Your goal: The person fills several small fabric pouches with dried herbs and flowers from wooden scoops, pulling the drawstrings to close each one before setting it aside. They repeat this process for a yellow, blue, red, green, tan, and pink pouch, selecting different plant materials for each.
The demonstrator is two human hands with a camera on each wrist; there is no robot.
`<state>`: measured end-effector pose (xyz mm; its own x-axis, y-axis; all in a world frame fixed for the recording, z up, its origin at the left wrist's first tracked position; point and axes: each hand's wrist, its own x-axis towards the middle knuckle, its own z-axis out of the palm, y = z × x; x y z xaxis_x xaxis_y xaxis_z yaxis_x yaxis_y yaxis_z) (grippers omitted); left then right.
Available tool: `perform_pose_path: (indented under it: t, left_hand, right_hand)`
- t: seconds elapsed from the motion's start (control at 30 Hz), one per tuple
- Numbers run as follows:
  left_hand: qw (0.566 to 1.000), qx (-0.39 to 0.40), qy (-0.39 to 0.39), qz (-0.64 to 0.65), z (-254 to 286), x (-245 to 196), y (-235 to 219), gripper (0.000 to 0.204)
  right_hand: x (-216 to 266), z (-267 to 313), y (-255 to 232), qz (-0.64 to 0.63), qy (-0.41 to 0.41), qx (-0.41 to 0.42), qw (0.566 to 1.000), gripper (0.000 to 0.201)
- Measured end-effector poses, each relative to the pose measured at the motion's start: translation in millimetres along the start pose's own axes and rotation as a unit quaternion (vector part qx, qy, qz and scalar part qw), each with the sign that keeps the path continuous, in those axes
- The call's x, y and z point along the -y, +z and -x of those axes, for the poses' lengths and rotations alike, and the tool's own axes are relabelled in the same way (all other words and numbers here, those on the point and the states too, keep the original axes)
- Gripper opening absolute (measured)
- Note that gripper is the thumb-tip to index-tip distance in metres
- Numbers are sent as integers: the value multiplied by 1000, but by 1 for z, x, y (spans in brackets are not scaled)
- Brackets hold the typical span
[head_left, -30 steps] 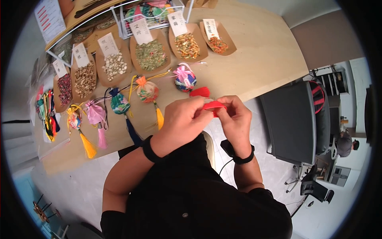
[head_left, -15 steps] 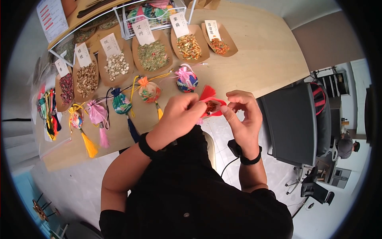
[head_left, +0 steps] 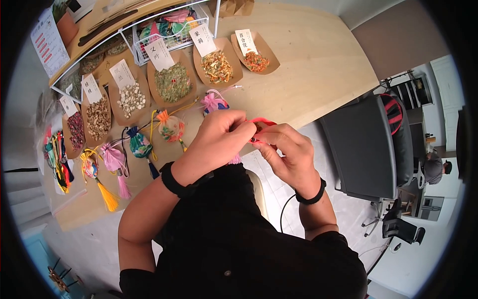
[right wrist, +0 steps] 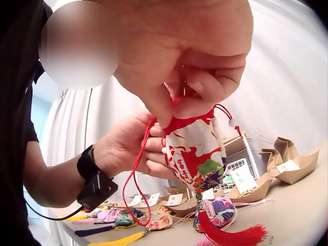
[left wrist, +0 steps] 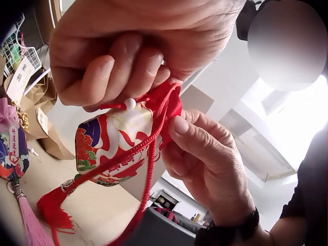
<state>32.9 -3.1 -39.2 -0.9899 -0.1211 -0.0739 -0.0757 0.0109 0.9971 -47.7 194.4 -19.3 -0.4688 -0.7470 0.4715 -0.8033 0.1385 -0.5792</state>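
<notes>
In front of the body, my left hand (head_left: 221,134) and right hand (head_left: 291,154) hold a red-and-white patterned drawstring pouch (left wrist: 120,141) by its red top. The left fingers are curled at one side of the mouth, beside a white bead (left wrist: 130,103) on the string. At the other side, my right thumb and fingers pinch the red rim (right wrist: 192,122). A long red cord (right wrist: 134,169) hangs in a loop, and a red tassel (right wrist: 233,234) hangs from the pouch's bottom. Fingers cover most of the opening.
Several paper trays of dried herbs (head_left: 173,83) with labels line the table (head_left: 308,55). Finished pouches with tassels, including a pink one (head_left: 114,157), lie in front of them. A wire basket (head_left: 172,31) stands behind. At right is a dark grey chair (head_left: 358,149).
Half a second ago the right fingers were spread beside the pouch's open mouth; now they pinch its rim, and the opening is mostly covered. The head view has shifted slightly.
</notes>
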Motion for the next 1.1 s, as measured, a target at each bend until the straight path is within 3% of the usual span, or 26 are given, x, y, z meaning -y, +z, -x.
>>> perform_pose_path:
  t: [0.1,0.2,0.3,0.33,0.4,0.5,0.53,0.63,0.77,0.8,0.9,1.1]
  left_hand:
    - [998,-14,54,5,-11,-6,-3,20]
    - [987,-37,155,-13,-39,10,-5,50]
    - [986,43,130,92,-67,18,-7,76]
    - [981,94,129,114,-77,10,-8,76]
    - [967,95,131,196,-77,-3,4,57]
    - [985,88,1,148,-83,-14,-8,39]
    - [989,53,15,136,-88,-11,-7,26]
    - [997,43,-1,71,-107,-7,-27,29]
    - [995,8,-88,-36,-131,-16,-45,38]
    - [989,-48,-80,-112,-140,-13,-42,44]
    - [980,-38,-99,-171,-177,7,-61,58]
    - [968,-10,-79,-239,-198,-6,-60,55]
  right_hand:
    - [-1,-13,-8,-9,17,-18,1000,11]
    - [-2,-32,-22,-19,9,-70,997,10]
    - [-16,-54,-31,-38,-24,-107,993,9]
    - [-18,-61,-33,-48,-16,-113,992,8]
    - [-25,-73,-34,-77,-2,-129,989,7]
    - [-43,-90,-29,-107,16,-151,983,9]
    - [-50,-95,-28,-111,35,-151,982,12]
    - [-68,-111,-20,-171,91,-163,967,14]
    - [-101,-130,-11,-197,193,-157,948,16]
    - [-109,-133,-8,-210,208,-160,942,16]
    - [-135,-139,1,-250,256,-166,919,17]
    - [-176,-147,17,-297,360,-140,873,15]
